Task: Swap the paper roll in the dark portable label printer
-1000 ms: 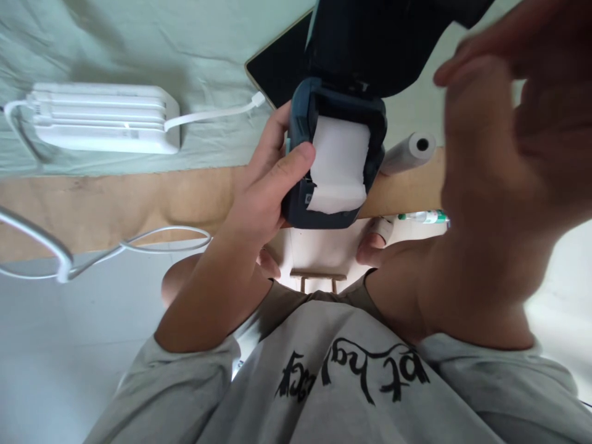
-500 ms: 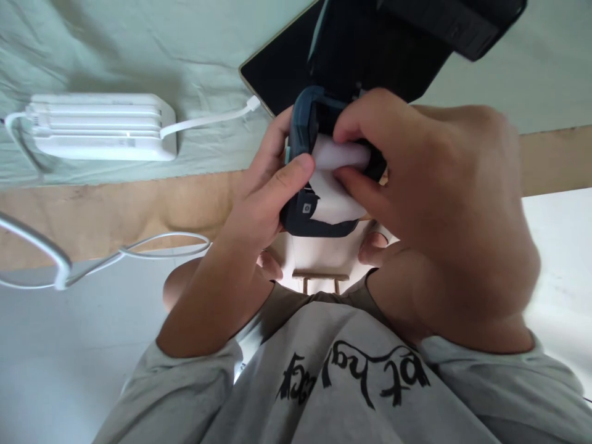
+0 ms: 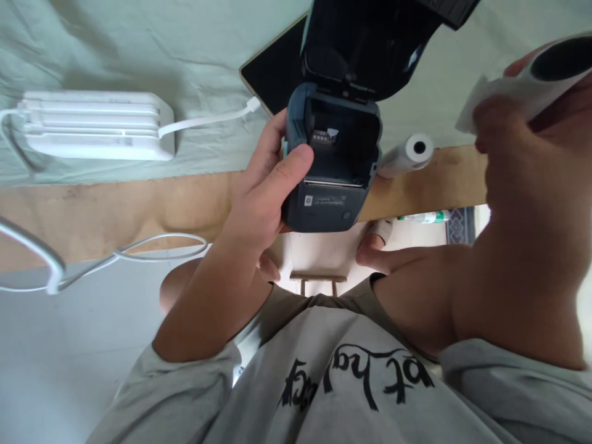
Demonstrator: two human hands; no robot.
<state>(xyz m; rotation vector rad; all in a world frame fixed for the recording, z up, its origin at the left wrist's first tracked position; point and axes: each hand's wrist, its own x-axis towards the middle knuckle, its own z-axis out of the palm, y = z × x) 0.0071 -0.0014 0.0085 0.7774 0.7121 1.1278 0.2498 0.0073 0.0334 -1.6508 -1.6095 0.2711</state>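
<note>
Fingers of my left hand (image 3: 266, 197) are wrapping the dark blue-grey plastic label printer (image 3: 330, 166) from its left side, thumb lying across the front edge and the rest curling behind, so that the body is sitting steady and tilted towards me with its mouth in plain sight. I am keeping its black hinged lid (image 3: 370, 43) thrown back and upward, which is leaving the paper bay bare: a squarish dark well with rounded corners, a small patch of contacts glinting inside and a thin pale strip along the front lip. My right hand (image 3: 527, 203) is hovering high and off to the right, well apart from the printer, its fingers closed round a white paper roll (image 3: 536, 80) with a dark hollow core; a loose tail of matte paper is sticking out to the left of my grip, though this side is blurred. I am holding the printer above the edge of the worktop, over my lap. A second white paper roll (image 3: 407, 154) is lying on its side just beside the printer's right flank, on the bare brown wooden strip of the worktop (image 3: 115, 203). Further back, a creased pale green cloth (image 3: 139, 43) is carrying a glossy black flat tablet (image 3: 272, 74) and a ribbed white plastic power bank (image 3: 97, 123), joined by a smooth white cable (image 3: 208, 114).
</note>
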